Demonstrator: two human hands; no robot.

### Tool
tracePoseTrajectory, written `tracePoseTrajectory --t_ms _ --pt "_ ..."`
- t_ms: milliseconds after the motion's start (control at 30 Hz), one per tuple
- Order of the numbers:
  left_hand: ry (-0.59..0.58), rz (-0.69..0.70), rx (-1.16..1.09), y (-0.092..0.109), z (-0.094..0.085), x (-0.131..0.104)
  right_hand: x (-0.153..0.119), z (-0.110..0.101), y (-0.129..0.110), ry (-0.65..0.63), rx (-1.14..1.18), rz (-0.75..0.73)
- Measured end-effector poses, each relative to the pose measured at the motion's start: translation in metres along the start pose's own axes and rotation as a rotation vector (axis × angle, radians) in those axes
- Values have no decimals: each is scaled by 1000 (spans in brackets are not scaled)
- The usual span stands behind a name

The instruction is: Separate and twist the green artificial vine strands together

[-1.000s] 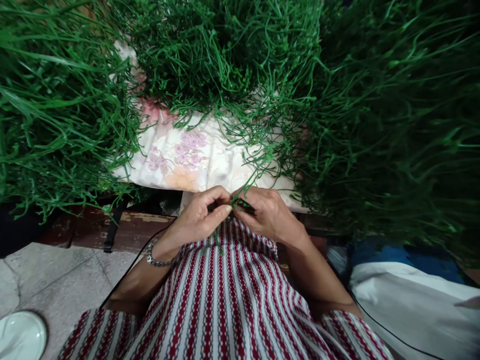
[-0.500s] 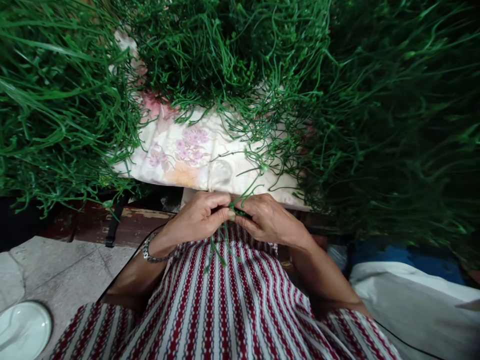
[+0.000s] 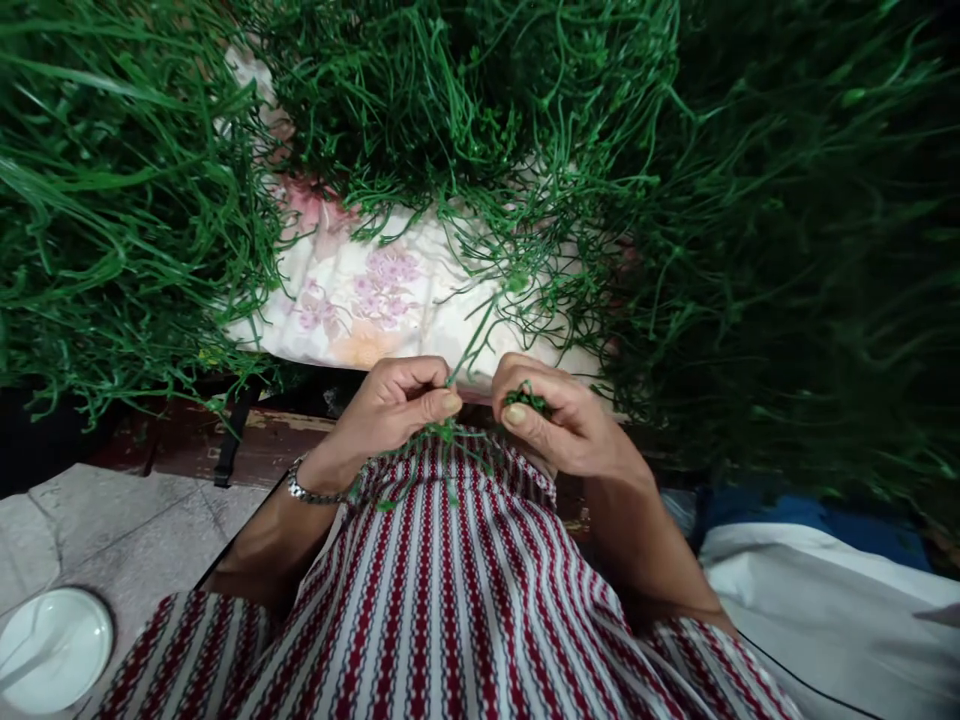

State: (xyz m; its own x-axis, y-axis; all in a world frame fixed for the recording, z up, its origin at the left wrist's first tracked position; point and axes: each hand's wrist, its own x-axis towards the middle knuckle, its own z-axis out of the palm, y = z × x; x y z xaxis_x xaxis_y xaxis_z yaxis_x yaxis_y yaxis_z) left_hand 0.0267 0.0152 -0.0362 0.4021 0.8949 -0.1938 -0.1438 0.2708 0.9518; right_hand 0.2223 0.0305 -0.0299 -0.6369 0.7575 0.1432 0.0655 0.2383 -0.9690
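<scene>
My left hand (image 3: pixel 401 405) pinches a few thin green stems (image 3: pixel 480 335) between thumb and forefinger. Their upper ends slant toward the cloth, and the lower ends (image 3: pixel 446 440) hang in front of the striped garment. A short way to the right, my right hand (image 3: pixel 562 415) is closed around a small bunch of short green pieces (image 3: pixel 529 400), which shows above the thumb. A gap separates the two hands, both at the near edge of the floral cloth (image 3: pixel 375 290). Whether the stems are real or plastic I cannot tell.
Large heaps of tangled green stems lie at the left (image 3: pixel 135 220), the back (image 3: pixel 450 90) and the right (image 3: pixel 772 250). A white dish (image 3: pixel 56 650) sits at lower left on the pale tiles (image 3: pixel 142 530). White fabric (image 3: pixel 832 610) lies at lower right.
My hands have come apart from a joined pinch, the right one moving slightly right. The green bunch in the right hand now shows clearly, while the left still grips stems.
</scene>
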Motion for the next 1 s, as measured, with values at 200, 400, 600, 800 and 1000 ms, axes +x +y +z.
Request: tracePoseTrajectory --t_ms 200,400,600,800,1000 --pt "166 361 227 -9 15 7 7 16 -1 189 -80 50" --pt "395 532 320 -16 21 12 6 31 1 255 -17 173" --pt "366 451 207 -16 20 13 5 34 9 204 106 217" --pt "358 205 -178 -15 24 11 8 36 9 216 78 212" --pt "308 -33 -576 -6 28 11 9 34 10 208 95 134"
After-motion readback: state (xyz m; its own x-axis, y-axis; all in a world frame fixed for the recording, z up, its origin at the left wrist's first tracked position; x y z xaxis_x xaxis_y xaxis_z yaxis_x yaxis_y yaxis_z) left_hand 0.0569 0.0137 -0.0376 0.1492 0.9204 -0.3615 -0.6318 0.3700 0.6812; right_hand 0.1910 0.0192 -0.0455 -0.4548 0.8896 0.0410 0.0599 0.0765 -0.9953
